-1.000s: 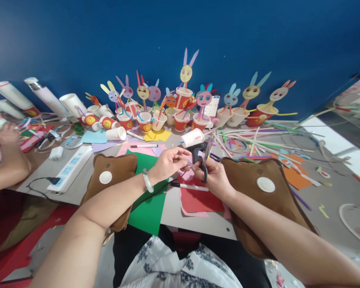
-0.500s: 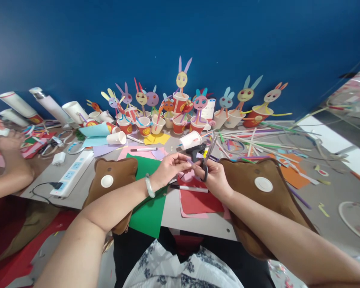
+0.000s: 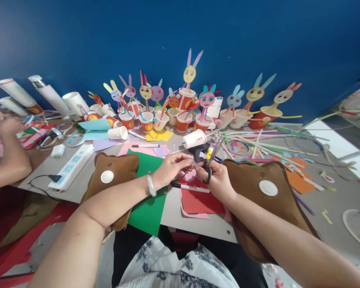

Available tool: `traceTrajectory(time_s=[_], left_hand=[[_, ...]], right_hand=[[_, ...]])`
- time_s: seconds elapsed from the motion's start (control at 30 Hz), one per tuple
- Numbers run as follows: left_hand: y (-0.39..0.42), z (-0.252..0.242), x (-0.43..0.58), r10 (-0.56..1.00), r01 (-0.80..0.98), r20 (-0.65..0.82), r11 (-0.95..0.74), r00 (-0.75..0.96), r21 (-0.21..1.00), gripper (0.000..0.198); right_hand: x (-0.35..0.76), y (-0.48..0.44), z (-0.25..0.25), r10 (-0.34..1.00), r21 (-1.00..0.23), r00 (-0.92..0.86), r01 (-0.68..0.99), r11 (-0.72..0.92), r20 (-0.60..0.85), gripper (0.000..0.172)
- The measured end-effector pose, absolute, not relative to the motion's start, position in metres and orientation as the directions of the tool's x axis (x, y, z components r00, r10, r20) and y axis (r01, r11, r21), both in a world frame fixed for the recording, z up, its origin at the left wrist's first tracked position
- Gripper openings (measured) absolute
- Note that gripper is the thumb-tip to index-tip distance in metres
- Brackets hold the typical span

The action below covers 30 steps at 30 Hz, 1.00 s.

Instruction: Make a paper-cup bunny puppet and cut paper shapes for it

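My left hand pinches a small purple piece of paper between thumb and fingertips. My right hand is closed round the handles of a pair of scissors, whose blades point up and away. The right fingertips meet the purple piece close to the left ones. Below the hands lie a red paper sheet with pink paper under it and a black-and-white marker. A black glue gun sits just beyond the hands, partly hidden by them.
Several paper cups with rabbit-faced figures line the blue wall. Brown cushioned pads flank my arms. A power strip and green paper lie left. Colored sticks spread right. Another person's hand works at far left.
The view has shifted slightly, so the cups appear further right. My hands stay together with the scissors and purple paper. The other person's hand at the left has moved a little.
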<state>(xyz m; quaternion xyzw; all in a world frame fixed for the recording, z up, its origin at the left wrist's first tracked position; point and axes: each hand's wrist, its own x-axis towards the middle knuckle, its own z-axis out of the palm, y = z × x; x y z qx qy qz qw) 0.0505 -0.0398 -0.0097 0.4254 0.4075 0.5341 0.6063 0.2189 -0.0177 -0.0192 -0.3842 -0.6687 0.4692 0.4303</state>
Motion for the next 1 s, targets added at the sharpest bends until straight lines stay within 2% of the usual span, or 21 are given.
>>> traceTrajectory(time_s=[0.47,0.6,0.77,0.9,1.0], left_hand=[[-0.042,-0.007,0.050,0.993,-0.161,0.010,0.009,0.115,0.987,0.033],[-0.037,-0.006,0.046,1.000,-0.192,0.002,0.002,0.021,0.981,0.031],[-0.031,-0.007,0.041,0.998,-0.313,0.016,-0.036,-0.068,0.949,0.032],[-0.036,-0.007,0.046,0.998,-0.309,-0.027,0.043,0.055,0.950,0.037],[-0.042,-0.006,0.051,0.989,-0.260,-0.005,0.044,0.149,0.965,0.036]], right_hand=[[0.219,-0.017,-0.022,0.909,-0.960,-0.356,0.089,0.266,0.218,0.020],[0.220,-0.016,-0.022,0.912,-0.952,-0.343,0.121,0.281,0.226,0.018],[0.221,-0.016,-0.025,0.922,-0.954,-0.325,0.141,0.266,0.209,0.018],[0.221,-0.016,-0.025,0.929,-0.955,-0.298,0.133,0.266,0.218,0.019],[0.220,-0.016,-0.023,0.915,-0.954,-0.336,0.117,0.276,0.223,0.020]])
